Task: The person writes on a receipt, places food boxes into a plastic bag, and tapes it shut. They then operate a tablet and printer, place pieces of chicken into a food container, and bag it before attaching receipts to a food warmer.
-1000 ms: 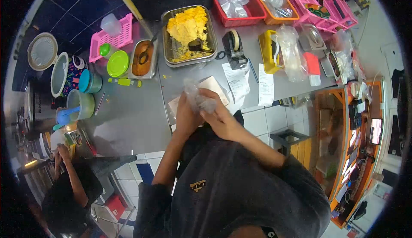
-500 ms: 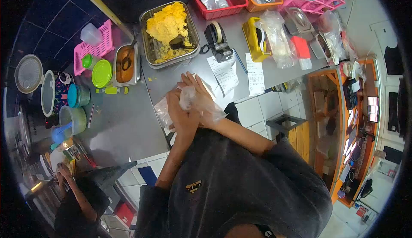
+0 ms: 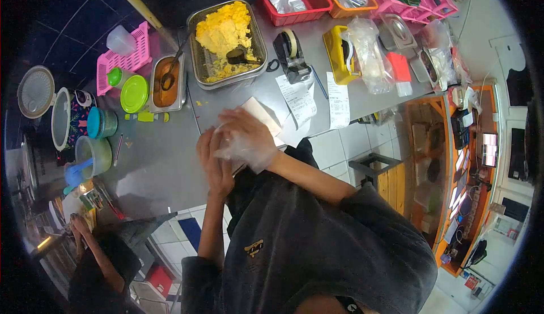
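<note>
steel counter [image 3: 164, 161], food tray [image 3: 228, 43], tape dispenser [image 3: 289, 54]

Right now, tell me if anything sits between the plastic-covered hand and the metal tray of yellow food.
Nothing visible does: thin clear plastic covers the right hand, gripped by the left hand; only bare steel counter lies before the rectangular metal tray.

A thin, clear, crinkled plastic cover [image 3: 253, 154], glove or bag, lies loosely over the right hand [image 3: 242, 131], its edge held by the left hand [image 3: 213, 164], above the surface just below the food tray [image 3: 232, 81].
</note>
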{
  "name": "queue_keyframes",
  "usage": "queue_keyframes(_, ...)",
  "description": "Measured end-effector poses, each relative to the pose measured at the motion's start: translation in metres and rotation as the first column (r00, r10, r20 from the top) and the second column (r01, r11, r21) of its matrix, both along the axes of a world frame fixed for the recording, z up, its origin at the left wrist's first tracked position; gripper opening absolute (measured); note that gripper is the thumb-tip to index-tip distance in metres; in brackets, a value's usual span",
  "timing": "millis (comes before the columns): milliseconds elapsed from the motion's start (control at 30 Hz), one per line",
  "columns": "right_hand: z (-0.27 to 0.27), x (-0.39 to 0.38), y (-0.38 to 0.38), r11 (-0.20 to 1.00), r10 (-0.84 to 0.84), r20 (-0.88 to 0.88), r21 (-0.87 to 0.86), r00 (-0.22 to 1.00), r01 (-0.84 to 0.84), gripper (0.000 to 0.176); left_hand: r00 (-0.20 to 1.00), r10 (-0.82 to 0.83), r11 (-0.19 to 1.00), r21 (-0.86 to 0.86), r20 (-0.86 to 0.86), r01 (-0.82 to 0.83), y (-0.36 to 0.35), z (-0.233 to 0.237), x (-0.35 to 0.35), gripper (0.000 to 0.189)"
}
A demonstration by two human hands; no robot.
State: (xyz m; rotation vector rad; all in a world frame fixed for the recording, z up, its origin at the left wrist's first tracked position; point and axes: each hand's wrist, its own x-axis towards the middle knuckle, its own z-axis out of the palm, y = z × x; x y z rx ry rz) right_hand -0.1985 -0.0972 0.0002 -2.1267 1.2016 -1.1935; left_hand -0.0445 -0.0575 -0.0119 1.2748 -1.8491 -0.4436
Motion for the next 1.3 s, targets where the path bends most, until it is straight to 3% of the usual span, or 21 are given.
queue_keyframes(67,-0.013,-0.005,-0.009,0.977,0.087,-0.045,-0.191,0.995,-0.094,0.031,0.999,0.022,0.999,-0.046,0.039,-0.02,0.0,-0.01,-0.006,0.056)
queue_keyframes(133,-0.011,-0.001,-0.005,0.985,0.146,0.105,0.082,0.984,-0.155,0.033,0.999,0.052,0.997,-0.052,-0.007,-0.052,0.001,-0.013,-0.008,0.057)
queue_keyframes(200,-0.005,0.002,0.002,0.978,0.101,0.208,0.161,0.973,-0.135,0.032,0.998,0.067,0.996,-0.053,0.01,-0.066,0.003,-0.018,-0.009,0.058)
queue_keyframes(267,-0.004,0.013,0.009,0.909,-0.093,0.521,0.392,0.848,-0.141,0.031,0.998,0.061,0.995,-0.078,-0.013,-0.062,0.008,-0.024,-0.009,0.058)
queue_keyframes(300,-0.007,0.016,0.007,0.909,-0.094,0.52,0.393,0.849,-0.14,0.031,0.998,0.061,0.995,-0.078,-0.014,-0.062,0.009,-0.021,-0.011,0.058)
queue_keyframes(400,-0.017,0.021,0.001,0.996,-0.086,0.124,-0.025,0.989,0.089,0.031,0.994,0.09,0.995,0.039,-0.054,-0.088,0.017,-0.009,-0.011,0.06)
queue_keyframes(500,-0.016,0.012,-0.009,0.995,-0.059,0.083,0.087,0.995,0.051,0.032,0.986,0.093,0.974,0.219,-0.14,-0.06,0.017,-0.002,-0.004,0.058)
queue_keyframes(567,-0.007,0.0,-0.014,0.969,0.016,-0.008,0.246,1.0,-0.013,0.037,0.691,0.19,0.863,0.454,-0.698,0.221,0.01,-0.002,0.016,0.058)
queue_keyframes(600,0.009,-0.006,-0.014,0.97,0.022,-0.015,0.243,1.0,-0.017,0.037,0.685,0.192,0.866,0.45,-0.703,0.219,0.006,-0.001,0.017,0.058)
queue_keyframes(667,0.057,-0.017,-0.01,0.964,0.125,0.23,0.203,0.965,-0.174,0.035,0.427,0.256,0.694,0.472,-0.868,0.544,-0.005,-0.018,0.021,0.058)
queue_keyframes(733,0.066,-0.035,-0.001,0.978,0.147,0.014,0.149,0.989,-0.148,0.036,0.063,0.437,0.565,0.328,-0.897,0.757,0.0,-0.131,0.022,0.06)
queue_keyframes(767,0.064,-0.049,0.005,0.972,0.148,0.064,0.173,0.987,-0.157,0.035,-0.089,0.524,0.52,0.236,-0.847,0.821,0.005,-0.194,0.011,0.061)
queue_keyframes(800,0.062,-0.063,0.01,0.966,0.148,0.115,0.196,0.982,-0.168,0.034,-0.112,0.556,0.483,0.21,-0.824,0.85,0.001,-0.199,-0.012,0.061)
queue_keyframes(933,0.074,-0.139,0.023,0.925,-0.373,-0.345,-0.061,0.861,0.376,0.029,0.18,0.288,0.443,0.297,-0.941,0.846,-0.011,-0.064,-0.074,0.063)
queue_keyframes(1000,0.107,-0.147,0.011,0.831,-0.533,-0.161,0.087,0.831,0.55,0.035,0.407,-0.001,0.513,0.349,-0.914,0.784,-0.006,0.013,-0.08,0.064)
queue_keyframes(1033,0.152,-0.137,0.003,0.876,-0.427,0.217,0.34,0.878,0.342,0.039,0.493,-0.154,0.604,0.313,-0.856,0.733,0.001,0.042,-0.079,0.065)
queue_keyframes(1067,0.198,-0.128,-0.006,0.868,-0.402,0.576,0.486,0.711,0.097,0.049,0.566,-0.279,0.704,0.236,-0.776,0.67,0.006,0.064,-0.08,0.066)
queue_keyframes(1167,0.24,-0.105,0.003,0.739,-0.665,0.602,0.614,0.441,0.276,0.049,0.744,-0.533,0.833,-0.404,-0.404,0.378,-0.002,0.048,-0.097,0.088)
queue_keyframes(1200,0.248,-0.121,0.01,0.841,-0.421,0.765,0.53,0.488,-0.105,0.048,0.835,-0.468,0.752,-0.627,-0.29,0.204,-0.008,0.034,-0.104,0.099)
queue_keyframes(1267,0.253,-0.118,0.016,0.883,-0.143,0.864,0.331,0.482,-0.333,0.049,0.823,-0.397,0.867,-0.46,-0.406,0.191,-0.004,0.031,-0.11,0.09)
queue_keyframes(1300,0.252,-0.12,0.014,0.881,-0.139,0.864,0.331,0.484,-0.338,0.049,0.819,-0.367,0.897,-0.402,-0.442,0.186,-0.003,0.03,-0.115,0.087)
